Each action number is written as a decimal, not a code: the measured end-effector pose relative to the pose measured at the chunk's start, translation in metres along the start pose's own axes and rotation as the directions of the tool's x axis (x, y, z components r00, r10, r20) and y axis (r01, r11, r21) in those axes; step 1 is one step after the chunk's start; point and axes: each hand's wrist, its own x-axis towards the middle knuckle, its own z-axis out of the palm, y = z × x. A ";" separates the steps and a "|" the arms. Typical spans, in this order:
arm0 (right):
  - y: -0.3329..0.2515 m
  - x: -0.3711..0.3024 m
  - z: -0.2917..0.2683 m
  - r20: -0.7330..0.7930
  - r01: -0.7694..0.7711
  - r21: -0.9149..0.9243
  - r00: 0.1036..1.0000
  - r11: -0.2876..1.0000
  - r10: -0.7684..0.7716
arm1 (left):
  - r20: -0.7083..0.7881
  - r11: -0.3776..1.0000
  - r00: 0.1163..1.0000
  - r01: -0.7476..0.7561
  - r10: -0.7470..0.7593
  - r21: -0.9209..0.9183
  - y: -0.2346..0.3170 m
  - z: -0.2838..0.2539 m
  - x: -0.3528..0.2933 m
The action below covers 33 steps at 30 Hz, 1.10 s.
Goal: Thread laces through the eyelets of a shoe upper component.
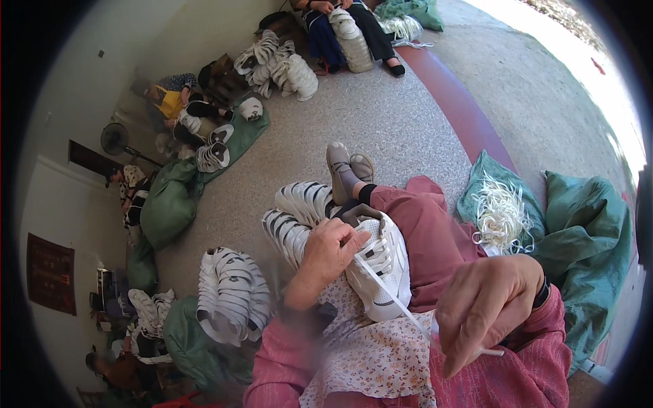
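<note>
A white sneaker [396, 280] with a dark collar lies across my lap, its toe toward me. My left hand [329, 250] is closed on the shoe's side by the laced opening, the thumb near where the lace comes out; its other fingertips are partly hidden. From there a flat white shoelace [389, 294] runs taut to the lower right. My right hand [484, 307] pinches it, raised over my lap, and a short lace end pokes out below the fingers. A floral apron [381, 353] lies under the shoe.
Stacks of white shoe uppers [233, 294] stand left of me, with more beyond my left hand [304, 204]. At right, a heap of white laces [503, 216] rests on green sacking [588, 238]. Other people sit working along the wall, near a standing fan [114, 139].
</note>
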 end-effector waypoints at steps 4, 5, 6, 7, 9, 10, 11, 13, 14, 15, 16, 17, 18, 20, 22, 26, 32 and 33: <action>0.014 -0.004 0.011 0.134 -0.029 -0.092 0.990 0.995 0.041 | 0.133 0.968 0.991 -0.019 -0.015 0.251 0.007 0.002 0.003; 0.014 -0.005 0.012 0.118 -0.031 -0.116 0.992 0.993 0.045 | 0.148 0.972 0.989 -0.057 0.023 0.229 0.005 0.003 0.004; 0.013 -0.006 0.012 0.115 -0.029 -0.112 0.992 0.993 0.042 | 0.152 0.972 0.988 -0.055 0.020 0.230 0.003 0.003 0.004; 0.011 -0.007 0.010 0.133 -0.008 -0.123 0.991 0.992 0.025 | 0.142 0.983 0.989 -0.053 0.028 0.175 -0.001 0.004 0.005; 0.004 -0.009 0.009 0.148 0.012 -0.134 0.989 0.991 0.008 | 0.135 0.992 0.990 -0.052 0.036 0.117 -0.007 0.007 0.005; -0.001 -0.011 0.009 0.160 -0.043 -0.158 0.985 0.986 0.069 | 0.112 0.995 0.994 -0.023 0.012 0.096 -0.009 0.009 0.002; -0.003 -0.011 0.009 0.172 -0.099 -0.184 0.976 0.978 0.131 | 0.089 0.997 0.996 0.005 -0.012 0.075 -0.010 0.009 0.001; 0.004 -0.011 0.011 0.154 -0.044 -0.182 0.985 0.982 0.073 | 0.119 0.999 0.992 0.040 -0.040 0.000 -0.006 0.010 0.002; 0.007 -0.011 0.012 0.136 0.011 -0.184 0.991 0.983 0.014 | 0.149 0.995 0.987 0.075 -0.063 -0.073 -0.003 0.011 0.002; 0.007 -0.011 0.012 0.136 0.006 -0.184 0.990 0.983 0.019 | 0.147 0.994 0.987 0.075 -0.063 -0.077 -0.001 0.013 0.002; 0.007 -0.011 0.012 0.146 -0.002 -0.189 0.989 0.982 0.030 | 0.155 0.993 0.987 0.068 -0.052 -0.097 0.000 0.015 0.002; 0.007 -0.010 0.011 0.158 -0.009 -0.194 0.987 0.981 0.040 | 0.161 0.991 0.986 0.062 -0.043 -0.116 0.002 0.016 0.001; 0.007 -0.009 0.012 0.164 -0.011 -0.191 0.986 0.981 0.043 | 0.155 0.991 0.987 0.065 -0.046 -0.117 0.003 0.011 0.001; 0.005 -0.009 0.014 0.133 0.012 -0.193 0.991 0.981 0.014 | 0.366 0.916 0.930 0.132 0.018 -0.380 0.007 -0.004 0.006; -0.005 -0.013 0.010 0.105 -0.040 -0.182 0.993 0.983 0.060 | 0.357 0.818 0.934 0.205 -0.001 -0.537 0.025 -0.038 -0.008; -0.010 -0.025 -0.013 -0.053 0.038 -0.107 0.998 0.994 -0.044 | -0.010 0.442 1.000 -0.021 0.028 -0.897 0.017 -0.097 -0.057; -0.006 -0.045 -0.036 -0.834 0.009 -0.308 0.479 0.951 -0.274 | -0.078 0.455 0.940 0.087 -0.331 -0.886 -0.036 -0.141 -0.142; -0.004 -0.050 -0.050 -0.834 0.007 -0.310 0.479 0.951 -0.276 | -0.085 0.566 0.868 0.242 -0.490 -0.788 -0.044 -0.138 -0.150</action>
